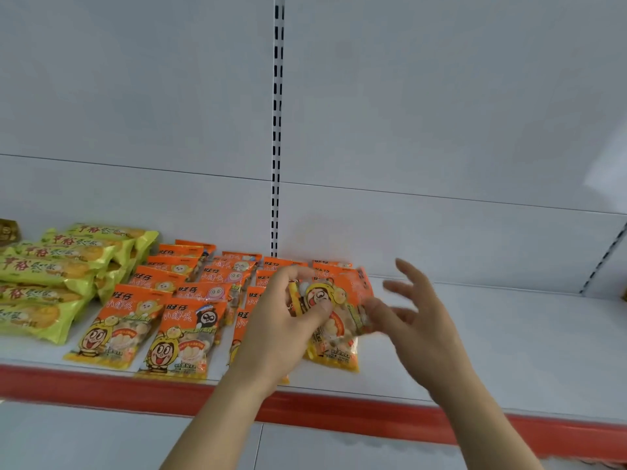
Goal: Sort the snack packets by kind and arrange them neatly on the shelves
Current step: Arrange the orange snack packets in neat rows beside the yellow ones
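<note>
Several orange snack packets [118, 323] with a cartoon face lie in overlapping rows on the white shelf [509, 361]. Left of them sits a pile of green-yellow packets [51, 266]. My left hand [281, 327] grips one orange packet [342, 307] by its left side, thumb on its front, and holds it above the rightmost row. My right hand [414, 320] hovers at the packet's right edge with fingers spread and blurred; I cannot tell whether it touches the packet. More orange packets lie partly hidden under my hands.
The shelf's right half is bare white, with a red front edge strip [339, 412]. A slotted upright [276, 130] runs up the white back panel. A dark gold packet [8, 230] peeks in at the far left.
</note>
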A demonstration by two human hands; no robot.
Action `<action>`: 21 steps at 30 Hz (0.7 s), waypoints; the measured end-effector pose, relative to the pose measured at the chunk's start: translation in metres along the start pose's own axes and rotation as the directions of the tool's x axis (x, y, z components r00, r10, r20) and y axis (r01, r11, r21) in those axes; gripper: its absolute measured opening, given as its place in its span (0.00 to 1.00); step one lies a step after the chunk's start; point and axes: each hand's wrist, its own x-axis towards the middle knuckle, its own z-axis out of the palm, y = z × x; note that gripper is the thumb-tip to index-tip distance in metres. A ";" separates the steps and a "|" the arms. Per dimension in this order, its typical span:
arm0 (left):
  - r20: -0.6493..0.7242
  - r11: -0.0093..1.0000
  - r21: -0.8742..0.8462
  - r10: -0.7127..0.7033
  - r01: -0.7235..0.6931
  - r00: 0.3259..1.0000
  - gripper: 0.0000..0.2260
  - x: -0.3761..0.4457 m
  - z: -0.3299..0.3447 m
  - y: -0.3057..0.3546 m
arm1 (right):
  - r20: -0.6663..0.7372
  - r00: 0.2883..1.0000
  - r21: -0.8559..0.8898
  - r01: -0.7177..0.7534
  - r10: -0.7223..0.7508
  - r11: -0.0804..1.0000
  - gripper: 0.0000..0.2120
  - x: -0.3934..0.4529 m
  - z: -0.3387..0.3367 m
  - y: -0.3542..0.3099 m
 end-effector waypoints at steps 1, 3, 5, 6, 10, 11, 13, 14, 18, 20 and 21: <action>-0.056 1.000 -0.009 -0.013 0.013 0.998 0.14 -0.002 0.003 -0.002 | 0.036 0.997 0.048 -0.067 0.066 0.997 0.31 -0.003 0.006 0.004; -0.102 0.999 0.026 -0.030 0.033 0.994 0.12 -0.005 0.009 -0.006 | 0.071 0.992 0.154 -0.117 0.107 0.981 0.25 -0.009 0.016 0.005; -0.075 0.995 0.094 -0.030 0.037 0.997 0.11 -0.006 0.011 -0.010 | -0.030 0.997 0.156 -0.061 0.066 0.986 0.19 -0.008 0.021 0.003; -0.059 0.992 0.123 -0.013 0.020 0.998 0.11 -0.007 0.011 -0.011 | -0.094 0.995 0.131 -0.030 0.042 0.991 0.17 -0.005 0.021 0.003; 0.025 0.848 0.501 0.185 -0.172 0.982 0.08 -0.010 0.003 -0.018 | -0.128 0.990 0.024 0.060 -0.057 0.998 0.10 0.003 0.020 0.013; 0.052 0.755 0.614 0.252 -0.230 0.966 0.09 -0.010 0.001 -0.022 | -0.090 0.993 -0.025 0.076 -0.078 0.997 0.10 0.001 0.022 0.017; 0.109 0.622 0.721 0.334 -0.306 0.936 0.15 -0.009 -0.001 -0.030 | -0.020 0.992 -0.184 0.123 -0.128 0.975 0.13 -0.006 0.029 0.028; 0.140 0.577 0.744 0.361 -0.338 0.922 0.18 -0.008 -0.002 -0.036 | -0.005 0.980 -0.317 0.185 -0.197 0.930 0.14 -0.008 0.033 0.036; 0.213 0.444 0.820 0.347 -0.361 0.913 0.20 -0.010 0.003 -0.053 | 0.130 0.956 -0.709 0.274 -0.262 0.649 0.20 -0.017 0.042 0.058; 0.224 0.406 0.839 0.348 -0.362 0.910 0.17 -0.012 0.007 -0.060 | 0.149 0.970 -0.760 0.236 -0.191 0.605 0.22 -0.022 0.042 0.055; 0.229 0.405 0.840 0.341 -0.363 0.912 0.18 -0.013 0.008 -0.061 | 0.150 0.973 -0.786 0.223 -0.173 0.576 0.22 -0.025 0.042 0.055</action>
